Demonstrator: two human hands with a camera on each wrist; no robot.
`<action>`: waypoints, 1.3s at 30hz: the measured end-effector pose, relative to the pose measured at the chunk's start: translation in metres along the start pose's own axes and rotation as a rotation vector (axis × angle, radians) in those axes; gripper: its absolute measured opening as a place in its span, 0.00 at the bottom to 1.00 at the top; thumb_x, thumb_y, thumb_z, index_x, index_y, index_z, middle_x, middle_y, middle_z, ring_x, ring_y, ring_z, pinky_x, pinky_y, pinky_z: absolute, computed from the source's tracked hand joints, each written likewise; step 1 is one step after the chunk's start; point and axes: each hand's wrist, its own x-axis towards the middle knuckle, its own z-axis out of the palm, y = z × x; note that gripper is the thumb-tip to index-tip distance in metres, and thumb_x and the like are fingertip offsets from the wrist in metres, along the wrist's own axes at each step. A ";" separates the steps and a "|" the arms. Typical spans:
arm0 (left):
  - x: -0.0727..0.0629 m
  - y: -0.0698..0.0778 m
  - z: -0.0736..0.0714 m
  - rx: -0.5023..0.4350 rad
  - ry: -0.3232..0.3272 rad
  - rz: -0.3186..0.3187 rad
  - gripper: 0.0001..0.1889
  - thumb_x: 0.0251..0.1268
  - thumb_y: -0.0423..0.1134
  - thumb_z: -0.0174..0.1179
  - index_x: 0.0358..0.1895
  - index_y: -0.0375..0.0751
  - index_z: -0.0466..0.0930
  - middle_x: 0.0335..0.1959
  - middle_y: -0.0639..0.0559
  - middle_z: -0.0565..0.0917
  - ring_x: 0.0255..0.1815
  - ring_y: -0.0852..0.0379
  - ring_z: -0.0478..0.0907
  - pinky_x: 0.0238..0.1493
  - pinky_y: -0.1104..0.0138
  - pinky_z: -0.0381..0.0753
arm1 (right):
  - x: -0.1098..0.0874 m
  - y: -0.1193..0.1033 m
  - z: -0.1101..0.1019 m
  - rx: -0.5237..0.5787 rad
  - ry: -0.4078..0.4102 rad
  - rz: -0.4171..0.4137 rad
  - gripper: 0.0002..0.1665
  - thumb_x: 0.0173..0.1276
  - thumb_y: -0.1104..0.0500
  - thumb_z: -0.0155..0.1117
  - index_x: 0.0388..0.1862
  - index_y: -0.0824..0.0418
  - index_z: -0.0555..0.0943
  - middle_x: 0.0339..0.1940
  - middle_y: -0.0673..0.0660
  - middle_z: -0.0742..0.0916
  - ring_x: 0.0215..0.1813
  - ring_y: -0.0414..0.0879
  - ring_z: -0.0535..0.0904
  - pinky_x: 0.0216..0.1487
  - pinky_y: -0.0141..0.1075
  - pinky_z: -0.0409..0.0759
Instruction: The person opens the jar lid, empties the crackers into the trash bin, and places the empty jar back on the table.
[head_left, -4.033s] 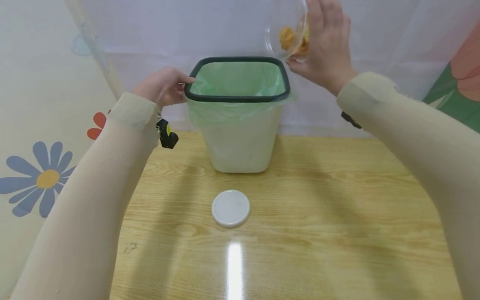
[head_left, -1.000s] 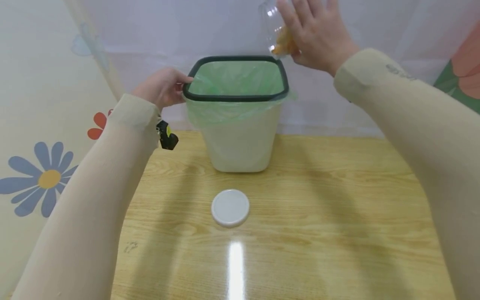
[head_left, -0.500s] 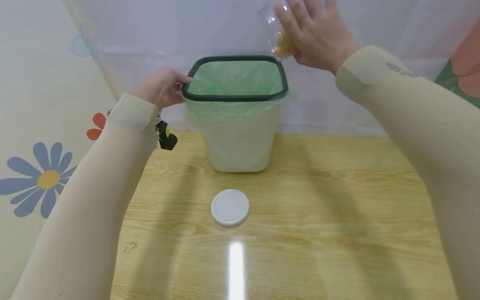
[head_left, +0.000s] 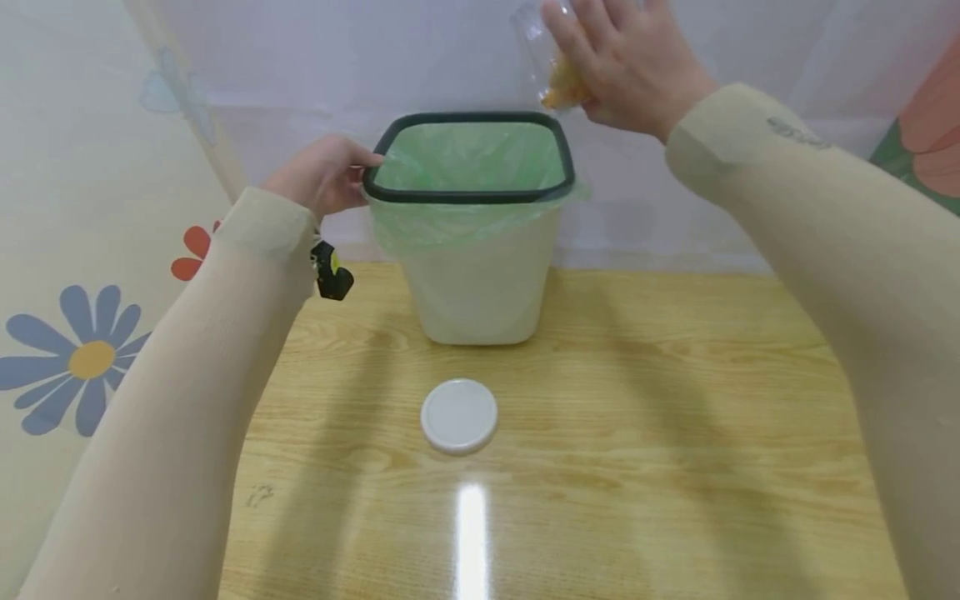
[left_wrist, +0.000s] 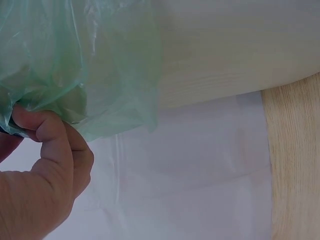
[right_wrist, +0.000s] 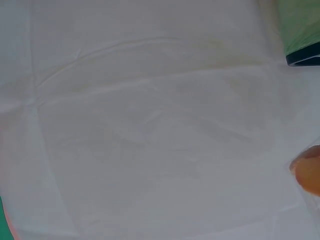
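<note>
My left hand [head_left: 322, 175] grips the dark rim [head_left: 472, 197] of a pale trash bin [head_left: 480, 283] at its left side. Thumb and curled fingers also pinch the green bin liner [left_wrist: 115, 65], seen up close in the left wrist view. Above the bin's back right corner, my right hand [head_left: 633, 67] holds a clear jar [head_left: 531, 37] tilted on its side. Orange pieces [head_left: 564, 86] lie inside the jar, partly hidden by the fingers. In the right wrist view only a fingertip [right_wrist: 307, 170] shows at the right edge. A round white lid [head_left: 459, 415] lies in front of the bin.
The bin stands at the back of a wood-grain table [head_left: 675, 417]. Directly behind it hangs a white cloth [head_left: 337, 67]. On the left is a flower-printed panel [head_left: 90, 208].
Over four seconds my right hand has turned the jar, so its mouth no longer faces me, and moved slightly left. The left hand keeps its hold. No pieces are seen falling.
</note>
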 end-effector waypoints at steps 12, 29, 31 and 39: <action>0.000 -0.001 0.001 -0.003 -0.021 0.011 0.05 0.72 0.28 0.49 0.46 0.38 0.67 0.43 0.51 0.67 0.32 0.58 0.73 0.36 0.69 0.81 | 0.015 -0.004 0.002 0.017 0.057 -0.036 0.45 0.63 0.57 0.62 0.73 0.65 0.51 0.73 0.70 0.59 0.71 0.64 0.57 0.69 0.58 0.57; -0.002 0.000 0.008 0.006 -0.009 0.007 0.10 0.72 0.27 0.49 0.50 0.42 0.65 0.47 0.53 0.66 0.41 0.61 0.70 0.39 0.71 0.81 | 0.017 -0.005 0.004 -0.068 0.044 -0.075 0.45 0.63 0.59 0.63 0.73 0.66 0.51 0.71 0.72 0.63 0.70 0.65 0.60 0.69 0.58 0.58; -0.002 0.000 0.008 0.003 -0.013 0.007 0.09 0.72 0.27 0.49 0.49 0.41 0.65 0.47 0.53 0.66 0.40 0.60 0.70 0.39 0.71 0.81 | 0.016 -0.004 0.004 -0.077 0.034 -0.064 0.48 0.63 0.57 0.64 0.74 0.66 0.49 0.73 0.71 0.61 0.72 0.64 0.58 0.71 0.56 0.56; -0.001 0.000 0.005 0.010 -0.017 0.010 0.08 0.72 0.27 0.50 0.49 0.41 0.66 0.46 0.53 0.66 0.35 0.60 0.72 0.37 0.69 0.81 | 0.019 -0.002 -0.005 -0.047 -0.109 0.053 0.62 0.65 0.53 0.66 0.78 0.62 0.31 0.79 0.64 0.44 0.78 0.60 0.44 0.74 0.51 0.45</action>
